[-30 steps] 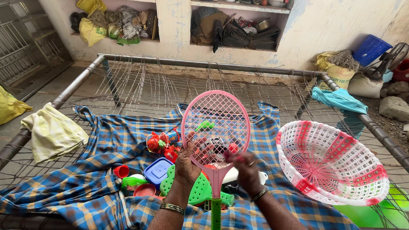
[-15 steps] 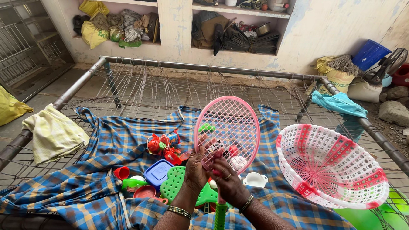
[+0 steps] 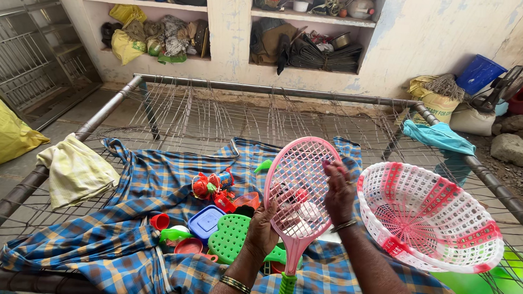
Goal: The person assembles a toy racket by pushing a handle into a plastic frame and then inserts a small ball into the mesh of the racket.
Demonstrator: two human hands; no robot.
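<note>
Pink toy racket [image 3: 300,185] (mesh head, green handle) held upright, head up, handle down, above blue checked cloth [image 3: 152,177].

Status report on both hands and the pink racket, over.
Left hand grips the pink plastic toy racket by the lower head. Right hand touches its mesh face. Pink-and-white plastic basket sits just right, small plastic toys below on the blue checked cloth.
</note>
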